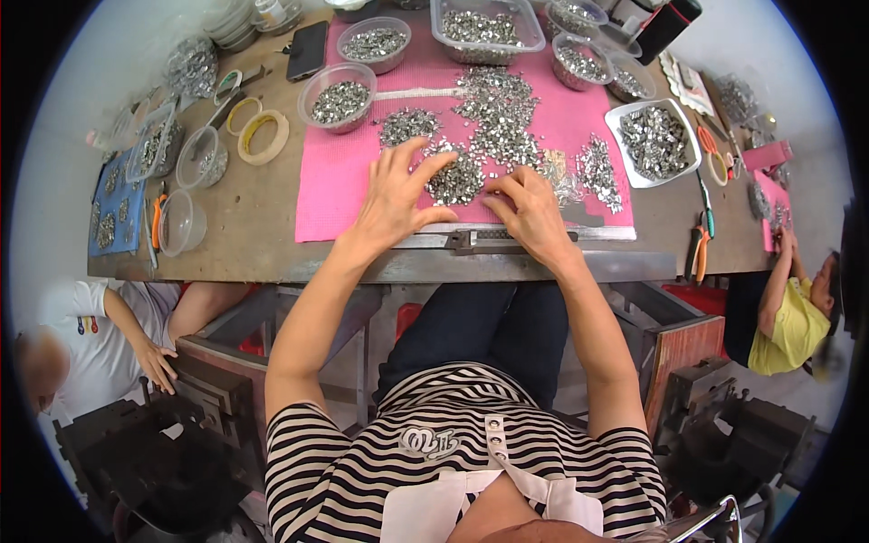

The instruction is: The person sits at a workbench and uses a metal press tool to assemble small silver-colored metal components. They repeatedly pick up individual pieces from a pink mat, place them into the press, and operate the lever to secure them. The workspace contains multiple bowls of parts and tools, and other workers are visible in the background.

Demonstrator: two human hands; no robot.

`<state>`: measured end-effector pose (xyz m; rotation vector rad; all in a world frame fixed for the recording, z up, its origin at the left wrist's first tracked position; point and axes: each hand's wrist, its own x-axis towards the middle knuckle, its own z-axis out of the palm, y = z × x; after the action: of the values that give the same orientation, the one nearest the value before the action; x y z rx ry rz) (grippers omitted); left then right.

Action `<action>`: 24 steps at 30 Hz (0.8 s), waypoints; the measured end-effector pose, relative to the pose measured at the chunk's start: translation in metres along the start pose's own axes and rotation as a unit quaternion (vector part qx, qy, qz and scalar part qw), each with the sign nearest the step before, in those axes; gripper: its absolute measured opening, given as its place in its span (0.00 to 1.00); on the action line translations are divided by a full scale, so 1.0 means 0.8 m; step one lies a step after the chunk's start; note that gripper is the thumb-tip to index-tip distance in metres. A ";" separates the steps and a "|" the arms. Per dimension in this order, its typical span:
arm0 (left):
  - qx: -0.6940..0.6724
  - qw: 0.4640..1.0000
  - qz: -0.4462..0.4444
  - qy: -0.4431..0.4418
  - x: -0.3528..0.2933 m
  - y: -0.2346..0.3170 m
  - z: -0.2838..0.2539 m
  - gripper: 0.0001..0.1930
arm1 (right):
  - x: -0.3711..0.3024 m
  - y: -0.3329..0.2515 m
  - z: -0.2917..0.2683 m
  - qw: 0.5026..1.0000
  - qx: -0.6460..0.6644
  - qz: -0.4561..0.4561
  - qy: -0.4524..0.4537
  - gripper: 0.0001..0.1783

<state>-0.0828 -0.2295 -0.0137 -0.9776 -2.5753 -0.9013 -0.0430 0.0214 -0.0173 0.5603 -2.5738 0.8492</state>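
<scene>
On a pink mat (326, 195) lie several heaps of small shiny metal pieces. My left hand (396, 192) is spread with its fingers apart, curved round the left side of the near heap (457, 181). At that heap's right edge is my right hand (532, 213), thumb and fingertips drawn together in a pinch; whatever is between them is too small to tell. Just below both hands, a dark metal fixture with a slotted strip (465, 241) sits along the mat's near edge. A larger heap (498, 118) spreads beyond the hands.
Clear tubs of metal pieces (339, 101) stand at the back, and a white tray (654, 145) at right. Tape rolls (263, 138) and a phone (308, 51) lie left; orange-handled pliers (698, 252) lie right. One person (109, 335) sits left, another (797, 317) right.
</scene>
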 end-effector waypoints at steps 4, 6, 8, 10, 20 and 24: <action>0.079 0.995 0.063 -0.017 0.032 -0.023 0.033 0.47 | 0.009 0.008 0.011 1.000 -0.021 -0.016 0.003 0.06; 0.090 0.992 0.083 -0.029 0.042 -0.028 0.041 0.46 | 0.009 0.011 0.008 0.999 -0.036 -0.016 0.014 0.06; 0.113 0.989 0.092 -0.040 0.048 -0.029 0.047 0.44 | 0.007 0.017 0.002 0.999 -0.040 -0.009 0.016 0.05; 0.100 0.991 0.080 -0.030 0.055 -0.032 0.046 0.42 | 0.007 0.023 -0.007 0.999 -0.031 0.005 0.009 0.05; -0.047 0.994 0.027 0.094 0.040 -0.013 0.017 0.16 | -0.001 0.004 0.000 0.997 -0.049 -0.039 -0.034 0.09; -0.021 1.000 0.003 0.021 0.005 0.015 0.002 0.06 | -0.009 0.003 -0.011 0.999 -0.020 -0.020 -0.038 0.08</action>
<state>-0.0773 -0.2196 -0.0076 -0.9661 -2.5280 -0.9665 -0.0360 0.0304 -0.0150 0.6417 -2.6324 0.7760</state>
